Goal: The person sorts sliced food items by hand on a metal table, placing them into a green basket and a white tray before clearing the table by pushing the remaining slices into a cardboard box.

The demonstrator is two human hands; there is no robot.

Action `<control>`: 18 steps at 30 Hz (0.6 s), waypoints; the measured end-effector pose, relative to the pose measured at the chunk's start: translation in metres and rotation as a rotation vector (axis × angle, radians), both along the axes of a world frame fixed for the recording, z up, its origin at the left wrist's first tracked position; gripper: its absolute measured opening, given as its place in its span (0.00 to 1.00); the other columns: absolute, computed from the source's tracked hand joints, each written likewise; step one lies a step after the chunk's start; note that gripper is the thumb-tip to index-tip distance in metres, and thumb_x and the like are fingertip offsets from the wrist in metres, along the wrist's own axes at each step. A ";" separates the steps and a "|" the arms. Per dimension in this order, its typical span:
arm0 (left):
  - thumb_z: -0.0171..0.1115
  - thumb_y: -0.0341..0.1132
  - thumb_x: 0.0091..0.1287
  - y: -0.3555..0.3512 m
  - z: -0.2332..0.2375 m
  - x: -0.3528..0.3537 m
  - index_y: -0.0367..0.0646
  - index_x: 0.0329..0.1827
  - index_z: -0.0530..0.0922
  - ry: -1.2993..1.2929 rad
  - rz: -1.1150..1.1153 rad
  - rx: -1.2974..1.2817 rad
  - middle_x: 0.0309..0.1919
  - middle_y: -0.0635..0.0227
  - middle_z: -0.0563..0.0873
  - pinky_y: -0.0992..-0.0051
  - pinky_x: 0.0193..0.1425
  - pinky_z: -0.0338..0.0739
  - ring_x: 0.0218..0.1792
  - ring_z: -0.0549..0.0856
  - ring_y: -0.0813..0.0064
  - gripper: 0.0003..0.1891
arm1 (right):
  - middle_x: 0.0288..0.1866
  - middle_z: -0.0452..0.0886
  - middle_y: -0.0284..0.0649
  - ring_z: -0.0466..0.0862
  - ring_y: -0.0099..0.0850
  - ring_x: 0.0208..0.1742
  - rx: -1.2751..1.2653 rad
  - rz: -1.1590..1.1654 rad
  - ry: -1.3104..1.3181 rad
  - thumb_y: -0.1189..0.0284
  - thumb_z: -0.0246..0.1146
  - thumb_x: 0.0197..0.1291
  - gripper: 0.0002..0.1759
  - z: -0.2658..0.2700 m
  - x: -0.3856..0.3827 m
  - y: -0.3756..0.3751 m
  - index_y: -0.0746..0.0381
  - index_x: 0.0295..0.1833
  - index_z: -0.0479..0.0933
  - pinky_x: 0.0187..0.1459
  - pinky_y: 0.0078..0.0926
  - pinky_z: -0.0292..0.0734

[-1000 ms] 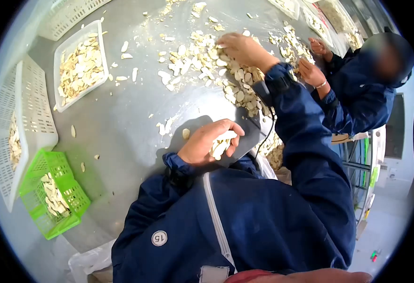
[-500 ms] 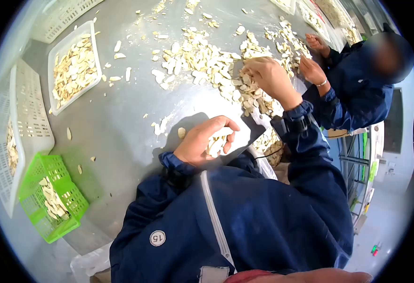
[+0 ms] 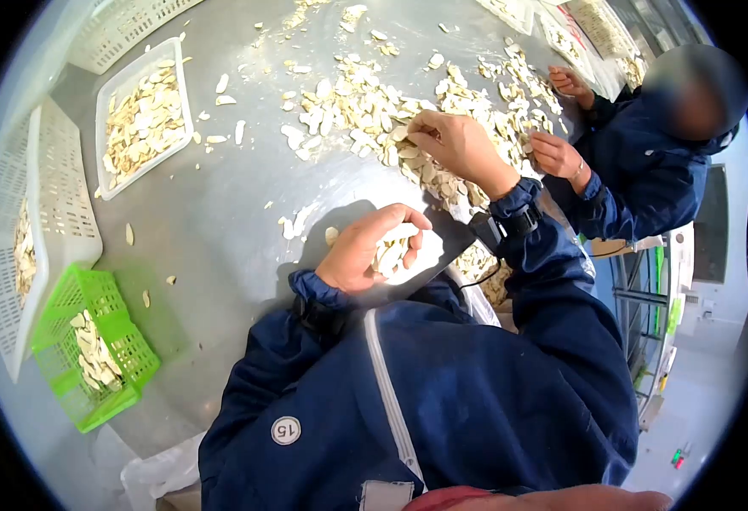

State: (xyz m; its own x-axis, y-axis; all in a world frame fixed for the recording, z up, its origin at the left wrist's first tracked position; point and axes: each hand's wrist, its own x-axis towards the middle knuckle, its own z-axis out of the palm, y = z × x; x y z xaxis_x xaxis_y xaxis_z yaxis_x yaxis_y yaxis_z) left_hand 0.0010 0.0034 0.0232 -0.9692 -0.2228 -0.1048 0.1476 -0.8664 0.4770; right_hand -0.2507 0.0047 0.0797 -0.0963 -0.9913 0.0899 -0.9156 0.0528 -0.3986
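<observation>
My left hand (image 3: 365, 245) is curled palm-up around several pale dried slices (image 3: 393, 251), close to my jacket front. Above the near edge of a big heap of similar slices (image 3: 357, 111), my right hand (image 3: 463, 146) has its thumb and fingers drawn together in a pinch. Whatever may be between those fingertips is hidden or too small to make out. A single loose slice (image 3: 331, 236) lies on the metal table beside my left hand.
To the left stand a white tray (image 3: 188, 111) of slices, a white perforated basket (image 3: 71, 183) and a small green basket (image 3: 131, 341) with slices. At the right, a co-worker (image 3: 646, 162) has both hands by the heap. A bag of slices (image 3: 476, 302) sits below the table edge.
My right hand has moved a little left and down over the heap. The left hand stays in place holding its slices. A co-worker's nearer hand has shifted slightly toward the heap.
</observation>
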 end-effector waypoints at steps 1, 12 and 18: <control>0.48 0.47 0.88 -0.001 0.000 0.001 0.39 0.57 0.81 0.006 -0.012 0.006 0.41 0.67 0.84 0.81 0.31 0.75 0.35 0.84 0.79 0.20 | 0.36 0.90 0.47 0.90 0.45 0.36 0.023 -0.003 -0.011 0.66 0.68 0.71 0.11 0.002 -0.002 0.002 0.61 0.50 0.87 0.41 0.36 0.83; 0.50 0.51 0.86 0.001 0.000 -0.001 0.39 0.56 0.81 -0.071 0.000 -0.018 0.40 0.66 0.85 0.85 0.21 0.71 0.31 0.84 0.79 0.22 | 0.52 0.90 0.50 0.90 0.54 0.49 -0.097 -0.044 0.262 0.56 0.64 0.74 0.19 -0.036 -0.013 -0.074 0.57 0.58 0.87 0.54 0.49 0.84; 0.51 0.50 0.86 0.000 -0.001 -0.001 0.40 0.55 0.81 -0.033 0.001 0.003 0.41 0.66 0.85 0.84 0.22 0.72 0.31 0.84 0.79 0.21 | 0.50 0.90 0.50 0.90 0.46 0.48 -0.009 -0.090 0.099 0.62 0.67 0.72 0.21 -0.028 -0.028 -0.062 0.60 0.64 0.85 0.51 0.40 0.85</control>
